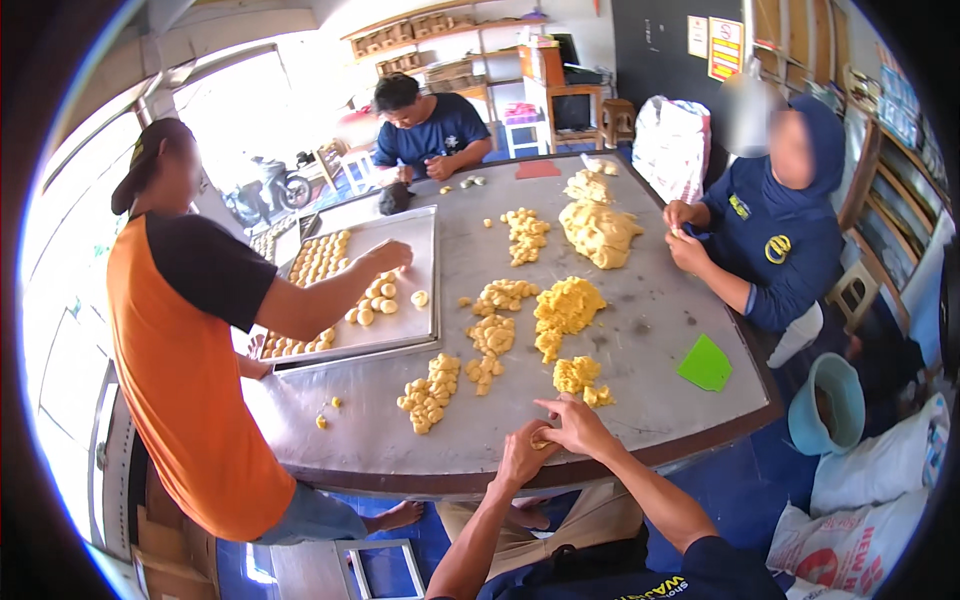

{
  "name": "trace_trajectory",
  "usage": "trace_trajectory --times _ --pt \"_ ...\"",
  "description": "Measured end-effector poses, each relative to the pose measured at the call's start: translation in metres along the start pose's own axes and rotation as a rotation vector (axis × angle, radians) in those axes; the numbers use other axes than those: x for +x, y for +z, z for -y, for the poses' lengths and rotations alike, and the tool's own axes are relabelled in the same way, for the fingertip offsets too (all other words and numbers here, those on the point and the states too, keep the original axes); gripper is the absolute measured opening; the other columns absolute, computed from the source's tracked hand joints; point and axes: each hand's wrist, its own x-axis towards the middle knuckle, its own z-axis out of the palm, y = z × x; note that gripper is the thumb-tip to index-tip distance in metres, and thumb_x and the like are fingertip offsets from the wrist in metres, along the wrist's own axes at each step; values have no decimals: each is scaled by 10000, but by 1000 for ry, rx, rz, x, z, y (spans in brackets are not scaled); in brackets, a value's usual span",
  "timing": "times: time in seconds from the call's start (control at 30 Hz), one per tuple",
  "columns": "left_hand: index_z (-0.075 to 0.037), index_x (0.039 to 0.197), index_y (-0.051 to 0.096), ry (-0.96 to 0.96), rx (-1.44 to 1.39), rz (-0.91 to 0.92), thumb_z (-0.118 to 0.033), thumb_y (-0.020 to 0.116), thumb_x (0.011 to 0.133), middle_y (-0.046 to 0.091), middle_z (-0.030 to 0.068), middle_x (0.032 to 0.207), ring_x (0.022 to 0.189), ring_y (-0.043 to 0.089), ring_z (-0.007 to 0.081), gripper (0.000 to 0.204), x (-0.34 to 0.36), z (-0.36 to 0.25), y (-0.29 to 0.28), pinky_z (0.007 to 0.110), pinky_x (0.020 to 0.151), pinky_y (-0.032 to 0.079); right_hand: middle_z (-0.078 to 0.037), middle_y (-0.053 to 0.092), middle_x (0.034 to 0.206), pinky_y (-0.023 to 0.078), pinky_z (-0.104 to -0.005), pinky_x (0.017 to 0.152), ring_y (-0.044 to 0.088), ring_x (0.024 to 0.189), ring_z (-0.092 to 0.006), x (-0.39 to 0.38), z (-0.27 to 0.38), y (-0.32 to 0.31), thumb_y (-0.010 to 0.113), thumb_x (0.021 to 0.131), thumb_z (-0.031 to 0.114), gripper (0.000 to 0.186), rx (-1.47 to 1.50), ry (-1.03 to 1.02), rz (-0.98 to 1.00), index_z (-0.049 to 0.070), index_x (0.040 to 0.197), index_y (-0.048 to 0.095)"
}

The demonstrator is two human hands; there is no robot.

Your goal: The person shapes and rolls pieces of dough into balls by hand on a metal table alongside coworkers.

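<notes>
Over the near edge of the steel table, my left hand (521,456) curls around a small piece of yellowish dough (542,444). My right hand (582,429) meets it from the other side, thumb and fingers on the same piece, with its index finger stretched out to the left. Just beyond my hands lies a small crumbly yellow mound of filling (577,374), with a larger yellow mound (568,308) behind it. To their left are clustered small dough pieces (430,393). A big lump of dough (600,233) rests farther back.
A green plastic scraper (706,364) lies at the right of the table (640,430). On the left, a person in orange reaches over a tray (425,270) of dough balls. Two more people sit at the far and right sides. A blue bucket (828,405) and sacks (880,460) stand right.
</notes>
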Motion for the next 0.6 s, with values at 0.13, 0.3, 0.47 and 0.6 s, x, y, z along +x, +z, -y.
trace_trajectory --times 0.13,0.3,0.47,0.6 --pt "-18 1071 715 -72 136 -16 -317 680 1001 725 193 825 785 720 294 309 6 5 -4 416 741 540 -220 688 1224 531 -425 938 663 1013 -351 10 -33 -7 733 869 132 450 -73 -191 -290 47 1309 688" --pt "-12 868 696 -97 -304 -38 -428 451 1116 564 20 629 621 508 120 543 10 5 -18 299 603 428 -192 661 1328 527 -426 963 649 1061 -365 4 -64 -17 708 906 122 407 -506 -60 -346 42 1305 678" --pt "-29 1199 603 -114 -837 -17 -426 366 1142 522 -10 808 651 414 71 467 16 30 -36 248 603 375 -167 660 1340 524 -433 970 644 1081 -364 -22 -62 -9 707 897 86 371 -424 -55 -356 29 1263 688" --pt "-31 1187 572 -148 -575 67 -346 392 1144 516 23 984 768 448 90 365 -3 32 -53 277 675 420 -170 689 1278 524 -432 970 651 1102 -356 -45 -67 -14 711 877 40 334 -334 -54 -387 21 1210 718"
